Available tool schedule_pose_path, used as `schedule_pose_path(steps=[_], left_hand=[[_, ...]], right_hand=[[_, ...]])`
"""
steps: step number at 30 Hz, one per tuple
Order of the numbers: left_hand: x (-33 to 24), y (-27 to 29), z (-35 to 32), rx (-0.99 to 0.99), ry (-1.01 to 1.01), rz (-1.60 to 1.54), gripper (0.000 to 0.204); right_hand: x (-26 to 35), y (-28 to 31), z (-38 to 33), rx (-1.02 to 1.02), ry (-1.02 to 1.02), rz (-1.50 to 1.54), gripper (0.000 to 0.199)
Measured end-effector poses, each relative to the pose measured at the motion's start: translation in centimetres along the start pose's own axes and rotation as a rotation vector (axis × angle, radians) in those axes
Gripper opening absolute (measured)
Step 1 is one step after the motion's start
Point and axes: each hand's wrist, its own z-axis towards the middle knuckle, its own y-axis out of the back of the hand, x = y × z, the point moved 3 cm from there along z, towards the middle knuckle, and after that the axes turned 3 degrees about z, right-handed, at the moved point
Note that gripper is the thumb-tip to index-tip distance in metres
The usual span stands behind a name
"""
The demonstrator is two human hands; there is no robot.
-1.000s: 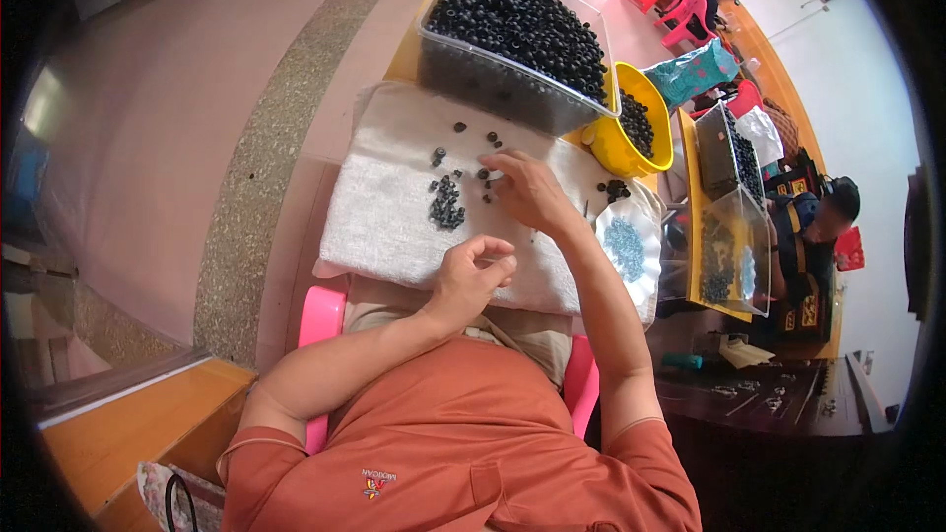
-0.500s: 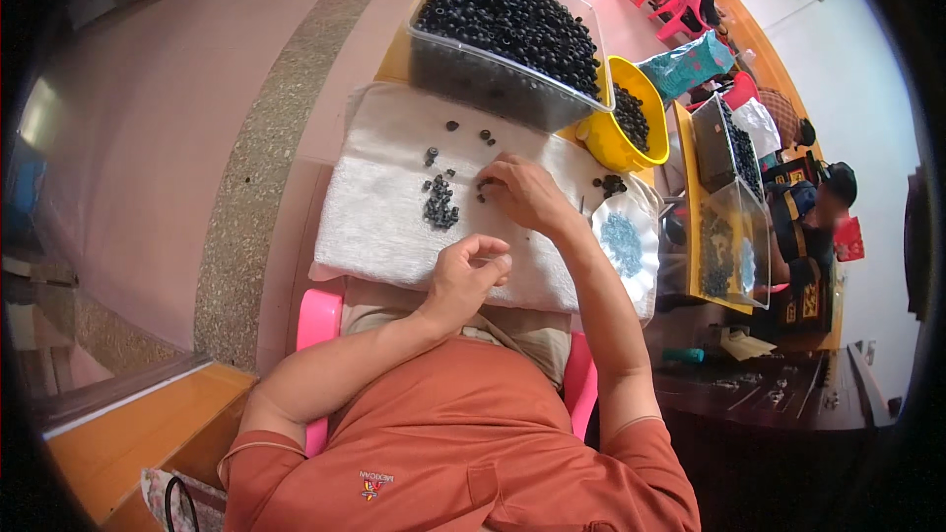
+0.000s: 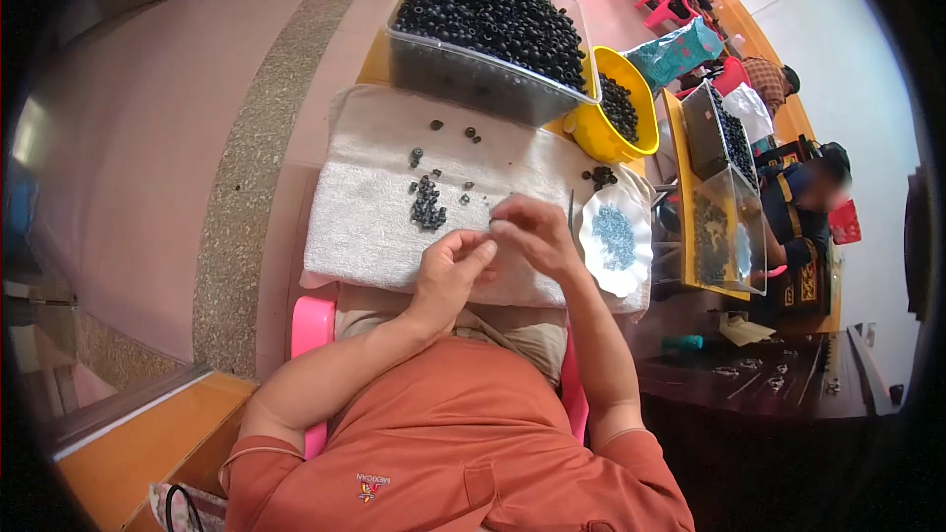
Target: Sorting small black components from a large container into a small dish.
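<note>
Over the white towel [image 3: 360, 251], my left hand [image 3: 448, 276] and my right hand [image 3: 540, 234] come together, fingertips almost meeting. Thumb and fingers are pinched on each; whatever sits between them is too small to make out. A cluster of small black ring-like parts [image 3: 429, 209] lies just beyond my left hand, with a few loose black pieces [image 3: 470, 132] farther off. Close to the right hand stands a white wavy-rimmed dish [image 3: 636, 274] of tiny light-blue pieces [image 3: 614, 236]. A thin dark tool [image 3: 571, 209] and a small black heap [image 3: 600, 177] lie beside it.
A clear plastic bin [image 3: 483, 79] full of black parts stands at the towel's far edge, with a yellow bowl [image 3: 645, 113] of more parts to its right. On the right are another clear bin [image 3: 702, 138], a clear box [image 3: 754, 236] and people [image 3: 803, 192] seated along a table.
My right hand has drawn back from the loose black parts toward me and now meets the left hand. The left hand has shifted slightly; the whole view has moved a little.
</note>
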Motion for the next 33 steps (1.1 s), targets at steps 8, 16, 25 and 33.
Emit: schedule_pose_path(steps=[8,16,25,33], left_hand=[[-0.1,0.4,0.2,0.102,0.021,-0.183,0.012],[-0.2,0.0,0.3,0.141,0.111,-0.160,0.010],[-1.6,-0.3,-0.1,0.223,0.214,-0.096,0.014],[-1.7,-0.4,-0.1,0.210,0.220,-0.115,0.012]], right_hand=[[-0.2,-1.6,-3.4,-0.096,0.102,0.073,0.015],[1.4,-1.2,-4.5,-0.115,0.184,-0.297,0.022],[1.6,-0.8,-5.5,-0.095,0.127,-0.242,0.019],[1.2,-1.5,-5.5,-0.132,0.264,-0.224,0.018]])
